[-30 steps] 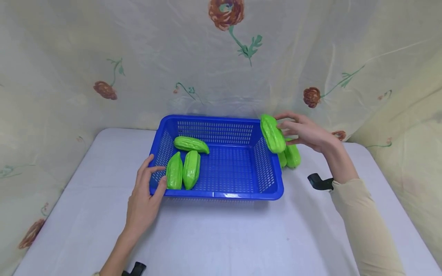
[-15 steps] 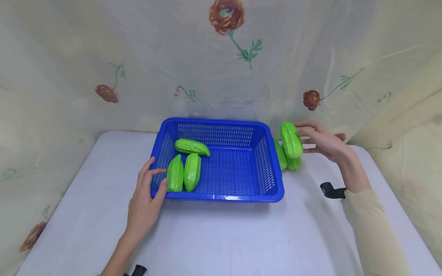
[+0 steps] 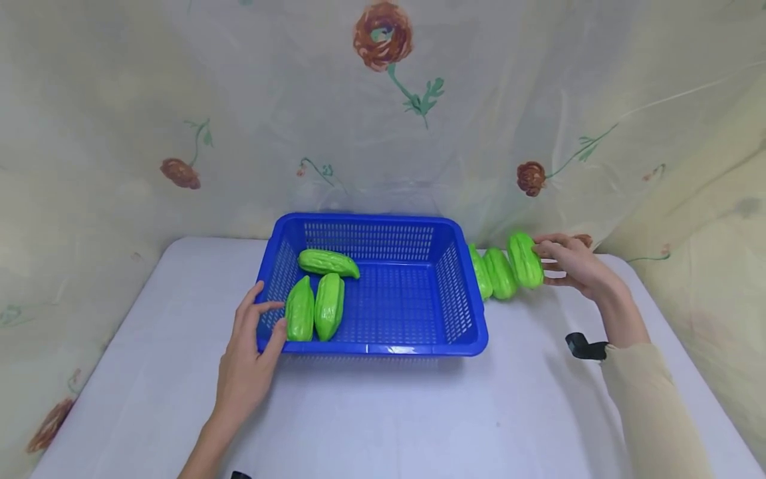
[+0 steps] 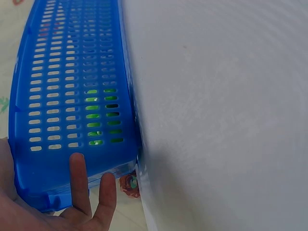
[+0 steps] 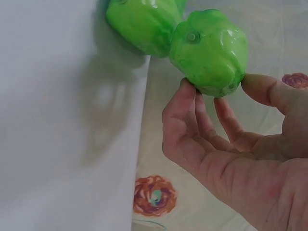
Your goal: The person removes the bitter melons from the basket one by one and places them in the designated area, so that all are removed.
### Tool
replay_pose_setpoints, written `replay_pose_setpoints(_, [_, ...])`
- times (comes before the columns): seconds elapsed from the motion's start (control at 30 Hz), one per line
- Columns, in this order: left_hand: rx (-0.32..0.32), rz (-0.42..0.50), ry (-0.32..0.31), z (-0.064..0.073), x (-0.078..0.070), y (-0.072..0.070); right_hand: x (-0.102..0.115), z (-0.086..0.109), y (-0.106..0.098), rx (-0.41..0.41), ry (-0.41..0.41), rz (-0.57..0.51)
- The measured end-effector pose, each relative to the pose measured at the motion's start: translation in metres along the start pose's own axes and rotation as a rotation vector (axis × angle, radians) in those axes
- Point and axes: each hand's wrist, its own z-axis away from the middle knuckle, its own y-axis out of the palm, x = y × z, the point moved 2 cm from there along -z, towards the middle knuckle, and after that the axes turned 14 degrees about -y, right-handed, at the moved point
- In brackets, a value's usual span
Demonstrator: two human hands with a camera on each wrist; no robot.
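Note:
My right hand pinches a glossy green toy bitter melon between thumb and fingertips, right of the blue basket. In the right wrist view the held bitter melon appears raised off the white table, end-on, close to another bitter melon. Beside the basket's right wall lie two more, a middle bitter melon and a partly hidden one. My left hand holds the basket's front left corner; in the left wrist view its fingers lie against the outer wall.
Inside the basket's left part lie three bitter melons: one crosswise at the back, two lengthwise in front. A flowered curtain hangs behind and beside the white-covered table.
My right hand has carried the bitter melon from above the basket's right rim, rightward and down, to beside the two outside. My left hand stays at the basket's corner.

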Motion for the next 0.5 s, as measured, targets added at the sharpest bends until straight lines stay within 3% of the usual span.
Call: replay_pose_setpoints(0.5, [0.007, 0.000, -0.024, 0.002, -0.001, 0.000, -0.022, 0.008, -0.004, -0.018, 0.028, -0.006])
